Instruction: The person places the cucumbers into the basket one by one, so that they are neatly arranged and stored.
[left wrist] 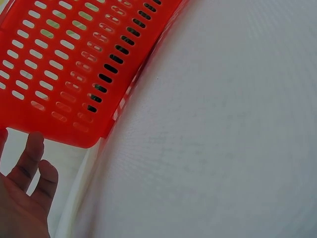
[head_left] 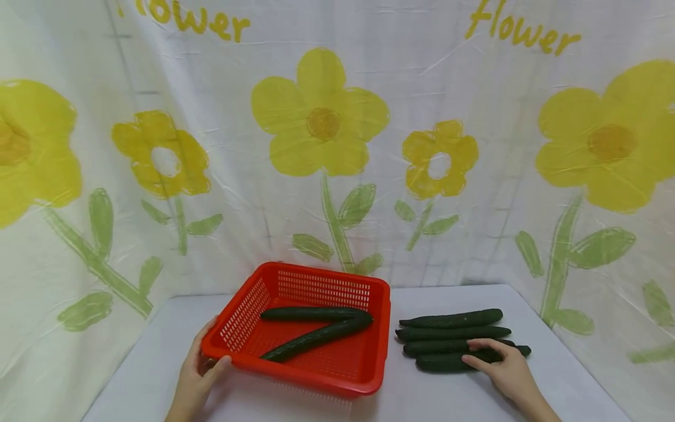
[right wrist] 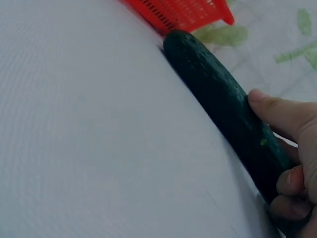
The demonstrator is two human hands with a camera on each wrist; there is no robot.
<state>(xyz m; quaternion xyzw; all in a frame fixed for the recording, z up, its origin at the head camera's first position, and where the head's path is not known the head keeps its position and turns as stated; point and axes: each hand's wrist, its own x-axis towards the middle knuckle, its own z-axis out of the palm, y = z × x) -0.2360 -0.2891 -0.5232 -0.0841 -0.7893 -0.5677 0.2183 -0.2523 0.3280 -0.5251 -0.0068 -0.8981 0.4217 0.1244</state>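
Note:
A red plastic basket [head_left: 381, 346] with slotted walls sits left of centre on the table, holding two dark green cucumbers [head_left: 316, 339] whose right ends meet. My left hand [head_left: 195, 375] grips the basket's near left corner, thumb at the front rim and fingers along the left side. In the left wrist view its fingertips [left wrist: 34, 144] show at the rim. To the basket's right, several cucumbers [head_left: 450, 319] lie side by side. My right hand [head_left: 503, 366] holds the nearest cucumber [right wrist: 213, 89] toward its right end, the thumb on one side and fingers curled at the other.
A white-covered table [head_left: 416, 404] bears everything. Behind it and at both sides hangs a pale curtain [head_left: 401, 246] painted with yellow flowers. The basket's right wall [head_left: 385, 328] stands a short gap from the row of cucumbers.

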